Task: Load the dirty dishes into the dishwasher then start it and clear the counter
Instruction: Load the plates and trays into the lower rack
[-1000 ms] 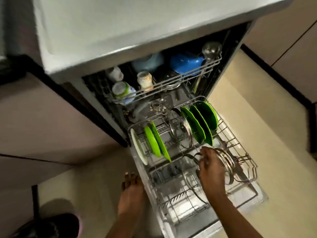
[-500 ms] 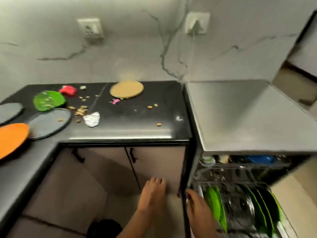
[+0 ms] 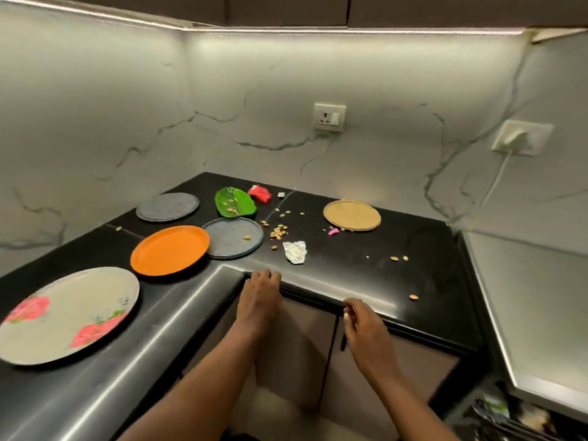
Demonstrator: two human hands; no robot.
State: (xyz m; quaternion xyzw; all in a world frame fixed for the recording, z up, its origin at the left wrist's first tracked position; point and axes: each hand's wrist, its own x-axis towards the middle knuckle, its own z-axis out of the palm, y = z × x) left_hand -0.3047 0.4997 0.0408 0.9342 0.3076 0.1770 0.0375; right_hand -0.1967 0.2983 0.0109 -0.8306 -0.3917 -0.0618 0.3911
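Several dirty plates lie on the black L-shaped counter (image 3: 350, 268): a large floral plate (image 3: 68, 313) at the near left, an orange plate (image 3: 170, 249), two grey plates (image 3: 234, 237) (image 3: 167, 206), a green leaf-shaped plate (image 3: 235, 202) with crumbs, and a tan plate (image 3: 351, 215) at the back right. My left hand (image 3: 259, 300) reaches up to the counter's inner corner edge, fingers loosely apart, holding nothing. My right hand (image 3: 366, 329) hovers just below the counter edge, fingers loosely curled, empty. A corner of the open dishwasher's rack (image 3: 509, 415) shows at the bottom right.
Nut shells and crumbs (image 3: 278, 232), a crumpled foil piece (image 3: 295, 251), a red wrapper (image 3: 260, 194) and a small pink scrap (image 3: 333, 231) litter the counter. The dishwasher's grey top (image 3: 534, 297) adjoins on the right. Two wall sockets (image 3: 329, 117), one with a plugged cable (image 3: 518, 140).
My view swung up from the dishwasher's lower rack to the counter. My right hand left the pan lid in the rack, and both hands rose to the counter edge.
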